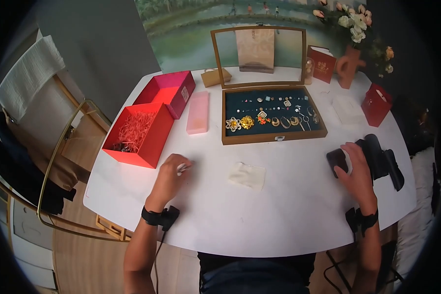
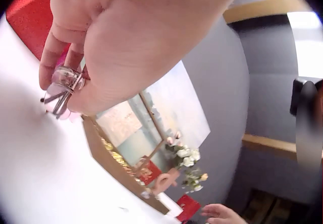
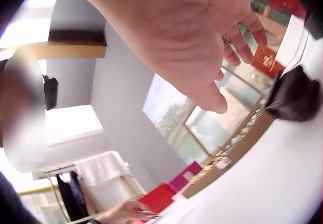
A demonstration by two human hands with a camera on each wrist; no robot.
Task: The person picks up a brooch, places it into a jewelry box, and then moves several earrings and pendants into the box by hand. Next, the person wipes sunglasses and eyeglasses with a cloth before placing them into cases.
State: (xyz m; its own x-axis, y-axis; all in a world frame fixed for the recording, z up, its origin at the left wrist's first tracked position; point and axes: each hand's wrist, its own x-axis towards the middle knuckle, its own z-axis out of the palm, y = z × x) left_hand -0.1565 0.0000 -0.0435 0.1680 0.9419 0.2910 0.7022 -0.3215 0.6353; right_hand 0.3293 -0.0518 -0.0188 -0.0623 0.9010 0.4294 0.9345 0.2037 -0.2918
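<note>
My left hand (image 1: 167,176) pinches a small clear-and-silver piece (image 2: 63,90) between thumb and fingers, above the white table left of centre. In the left wrist view it looks like a rounded clear bit with thin metal bars; its exact kind cannot be told. A cream cloth (image 1: 247,176) lies flat to the right of this hand. My right hand (image 1: 356,171) is at the table's right side, its fingers loosely extended beside a dark brown pouch (image 3: 295,95). In the right wrist view the fingers are apart from the pouch, with nothing between them.
A glass-lidded jewelry case (image 1: 274,140) stands with its lid raised, several pieces on dark lining. To its left are a pink box (image 1: 197,112), a red box (image 1: 157,142) with paper shreds and a magenta lid (image 1: 186,95). Black cases (image 1: 377,159) and a red bag (image 1: 376,105) lie right.
</note>
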